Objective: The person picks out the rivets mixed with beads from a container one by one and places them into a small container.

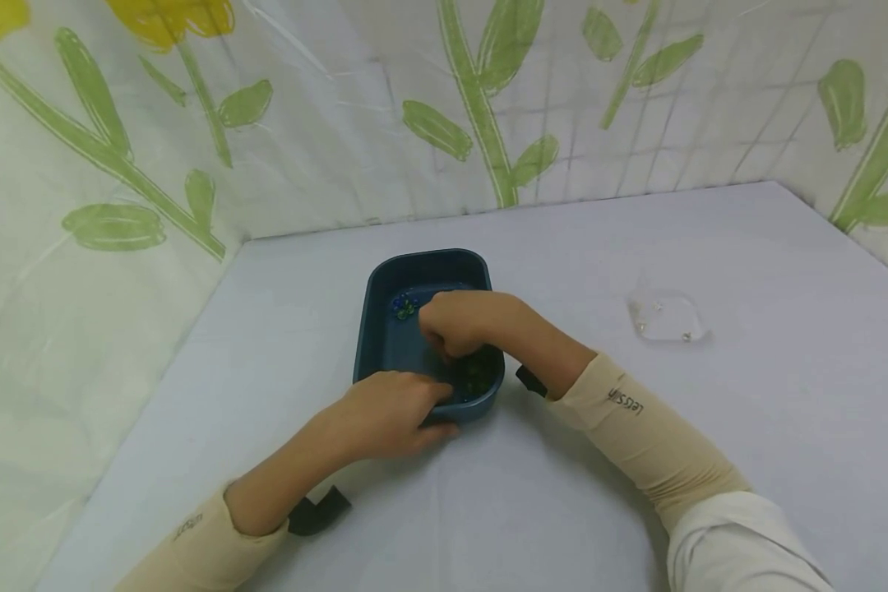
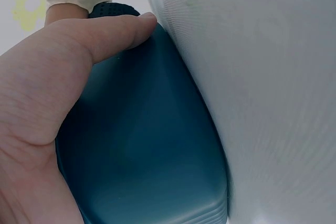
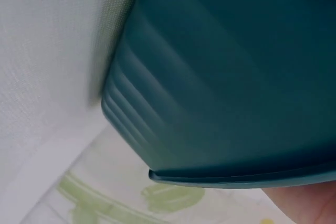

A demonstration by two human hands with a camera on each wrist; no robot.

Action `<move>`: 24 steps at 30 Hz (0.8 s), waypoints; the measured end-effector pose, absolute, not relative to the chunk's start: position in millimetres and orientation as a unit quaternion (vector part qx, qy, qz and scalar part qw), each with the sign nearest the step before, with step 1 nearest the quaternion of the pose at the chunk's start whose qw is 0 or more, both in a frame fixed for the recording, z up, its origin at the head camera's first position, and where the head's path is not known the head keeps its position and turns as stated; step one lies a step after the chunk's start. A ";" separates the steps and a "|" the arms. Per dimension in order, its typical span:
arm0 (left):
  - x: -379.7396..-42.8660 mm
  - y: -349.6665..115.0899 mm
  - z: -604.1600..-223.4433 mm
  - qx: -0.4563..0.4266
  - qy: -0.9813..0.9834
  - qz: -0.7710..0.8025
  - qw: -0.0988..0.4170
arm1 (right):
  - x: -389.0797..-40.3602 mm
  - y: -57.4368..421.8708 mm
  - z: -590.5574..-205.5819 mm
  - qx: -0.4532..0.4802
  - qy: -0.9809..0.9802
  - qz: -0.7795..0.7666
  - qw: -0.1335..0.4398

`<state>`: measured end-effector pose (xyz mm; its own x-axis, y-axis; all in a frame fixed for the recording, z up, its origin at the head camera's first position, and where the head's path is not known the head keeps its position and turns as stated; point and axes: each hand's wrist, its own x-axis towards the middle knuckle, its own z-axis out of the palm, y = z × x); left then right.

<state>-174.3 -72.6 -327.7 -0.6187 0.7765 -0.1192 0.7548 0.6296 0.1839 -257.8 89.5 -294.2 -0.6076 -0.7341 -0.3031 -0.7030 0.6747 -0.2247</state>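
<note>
A dark blue-green plastic bin [image 1: 367, 337] stands on the table in the head view. My left hand [image 1: 388, 411] holds its near wall, thumb [image 2: 123, 35] along the outside and fingers over the rim. Inside, a small cluster of blue and green glassy pieces [image 1: 404, 307] lies near the far left, and more green pieces [image 1: 478, 374] lie at the near right corner. My right hand [image 1: 459, 321] reaches over the right rim into the bin, fingers bent downward. Its fingertips are hidden, and I cannot tell whether they pinch a piece. The right wrist view shows mainly the bin's ribbed outer wall [image 3: 173, 87].
A shallow clear plastic tray [image 1: 669, 316] with small shiny bits at its corners lies to the right of the bin. Pale cloth [image 1: 562, 501] covers the table. Behind it hangs a white sheet [image 1: 326, 140] painted with green stems and yellow flowers.
</note>
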 end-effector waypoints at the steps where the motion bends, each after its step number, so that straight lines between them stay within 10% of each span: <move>1: -174.2 -72.3 -327.7 0.427 0.898 0.058 0.094 | -257.5 89.8 -294.0 -0.401 0.896 -0.041 0.187; 15: -176.1 -68.1 -330.5 0.444 0.890 0.066 0.083 | -257.1 95.2 -296.1 -0.385 0.902 -0.042 0.190; 24: -157.7 -48.2 -325.2 0.535 0.808 0.127 -0.212 | -258.2 92.5 -299.0 -0.398 0.899 -0.060 0.174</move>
<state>-157.7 -48.2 -325.2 -0.3371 0.8109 0.4784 0.9184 0.3950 -0.0224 -258.2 92.5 -299.0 -0.6228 -0.7363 -0.2647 -0.6942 0.6760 -0.2471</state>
